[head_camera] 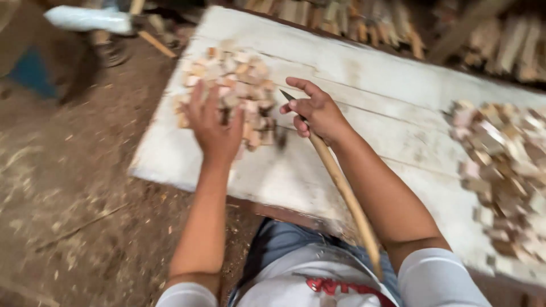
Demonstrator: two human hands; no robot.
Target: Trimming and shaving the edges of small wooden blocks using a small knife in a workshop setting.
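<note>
a white, worn board (pixel 364 85) lies across the person's lap, above a dirt floor (pixel 74 187) strewn with chips and shavings. split sticks (pixel 352 17) are stacked along the far edge of the view, and a pale bundle (pixel 88 19) lies at top left. two heaps of small wood blocks sit on the board, too many and too blurred to count: one pile (pixel 236 85) at the left end, a second pile (pixel 503 165) at the right end, well apart. the left hand (pixel 213 128) lies flat with fingers spread on the near side of the left pile, gripping nothing. the right hand (pixel 318 111) is closed around one knife (pixel 335 176) with a long wooden handle, its dark tip pointing toward the left pile, just beside it.
</note>
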